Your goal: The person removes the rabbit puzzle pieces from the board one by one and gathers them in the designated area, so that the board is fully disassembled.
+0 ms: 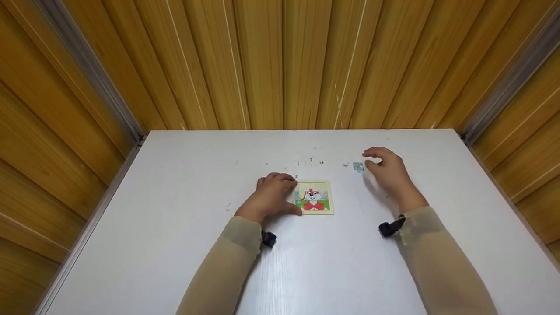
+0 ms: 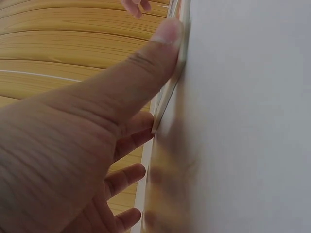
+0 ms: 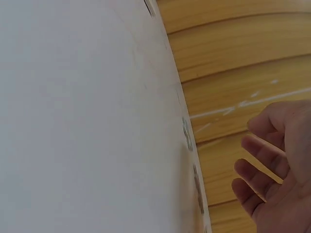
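In the head view, a small square jigsaw puzzle board (image 1: 331,197) with a pale border lies flat on the white table. Its picture shows a red and white cartoon animal on green, with a plain pale area along the top. My left hand (image 1: 272,196) grips the board's left side, thumb at the near corner and a finger at the far one. Seen from the left wrist, the thumb presses against the board's edge (image 2: 169,87). A loose blue puzzle piece (image 1: 358,166) lies right of the board. Beside it my right hand (image 1: 388,173) hovers, thumb and fingers apart, holding nothing.
Dark scuff marks (image 1: 310,160) dot the white table (image 1: 197,175) beyond the board. Yellow wood-look panels (image 1: 262,65) rise behind the table's far edge and at both sides, with grey metal posts (image 1: 94,65) at the corners.
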`<state>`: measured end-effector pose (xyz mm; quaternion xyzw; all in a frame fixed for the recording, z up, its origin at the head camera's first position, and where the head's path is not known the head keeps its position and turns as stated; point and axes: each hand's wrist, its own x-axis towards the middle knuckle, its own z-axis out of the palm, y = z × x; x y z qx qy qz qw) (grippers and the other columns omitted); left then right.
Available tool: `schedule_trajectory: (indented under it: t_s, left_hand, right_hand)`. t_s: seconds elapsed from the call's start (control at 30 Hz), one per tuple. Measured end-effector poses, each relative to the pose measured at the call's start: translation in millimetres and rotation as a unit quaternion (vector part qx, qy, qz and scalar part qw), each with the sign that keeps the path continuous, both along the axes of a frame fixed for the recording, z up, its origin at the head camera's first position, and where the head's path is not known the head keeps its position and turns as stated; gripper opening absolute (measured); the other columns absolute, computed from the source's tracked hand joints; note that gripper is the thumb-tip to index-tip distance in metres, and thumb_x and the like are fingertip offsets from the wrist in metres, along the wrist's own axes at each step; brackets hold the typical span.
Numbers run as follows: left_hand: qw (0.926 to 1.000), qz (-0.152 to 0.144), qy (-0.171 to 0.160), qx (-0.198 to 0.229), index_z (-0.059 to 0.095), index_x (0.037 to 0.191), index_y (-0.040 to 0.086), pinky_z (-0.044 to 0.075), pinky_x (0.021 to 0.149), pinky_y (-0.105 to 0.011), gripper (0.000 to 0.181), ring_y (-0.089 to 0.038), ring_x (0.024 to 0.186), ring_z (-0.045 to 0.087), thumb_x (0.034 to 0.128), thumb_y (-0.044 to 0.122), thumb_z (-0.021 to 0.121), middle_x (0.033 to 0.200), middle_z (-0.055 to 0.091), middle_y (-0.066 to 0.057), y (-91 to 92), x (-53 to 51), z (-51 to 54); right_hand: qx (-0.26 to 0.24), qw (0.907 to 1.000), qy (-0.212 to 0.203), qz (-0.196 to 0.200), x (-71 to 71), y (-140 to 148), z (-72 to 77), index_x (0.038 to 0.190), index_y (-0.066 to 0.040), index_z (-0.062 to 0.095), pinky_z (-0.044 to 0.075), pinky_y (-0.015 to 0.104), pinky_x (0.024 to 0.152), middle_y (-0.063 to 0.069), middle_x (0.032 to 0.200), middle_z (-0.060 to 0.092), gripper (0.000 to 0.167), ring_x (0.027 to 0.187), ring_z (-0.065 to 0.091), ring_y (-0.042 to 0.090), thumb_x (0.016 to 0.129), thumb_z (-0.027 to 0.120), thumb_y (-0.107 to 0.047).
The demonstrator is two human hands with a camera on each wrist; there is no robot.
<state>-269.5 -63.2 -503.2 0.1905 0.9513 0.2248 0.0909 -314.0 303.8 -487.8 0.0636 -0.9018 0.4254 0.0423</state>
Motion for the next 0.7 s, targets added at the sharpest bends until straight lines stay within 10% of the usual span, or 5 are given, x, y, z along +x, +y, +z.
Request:
schedule_trajectory:
  t_s: [0.23,0.7]
  left_hand:
    - [0.9999,0.005,-0.005,0.007,0.066,0.160,0.017,0.030,0.140,-0.057,0.093,-0.031,0.166,0.042,0.0814,0.052,0.102,0.170,0.058,0.000,-0.9,-2.8,-5.2]
    - [0.9999,0.001,-0.002,0.012,0.068,0.158,0.018,0.030,0.139,-0.057,0.091,-0.031,0.165,0.043,0.0823,0.055,0.101,0.169,0.059,0.000,1.4,-10.5,-5.8]
  right_hand:
    - [-0.008,0.9987,0.004,0.051,2.3,-52,9.0,0.127,0.000,0.077,0.051,0.052,0.115,0.021,0.140,0.072,0.028,0.136,0.063,0.037,0.105,0.060,-0.002]
    - [-0.060,0.9874,-0.068,0.129,19.3,-104,11.6,0.143,-0.008,0.072,0.053,0.035,0.097,0.024,0.149,0.069,0.033,0.121,0.065,0.031,0.111,0.068,-0.013]
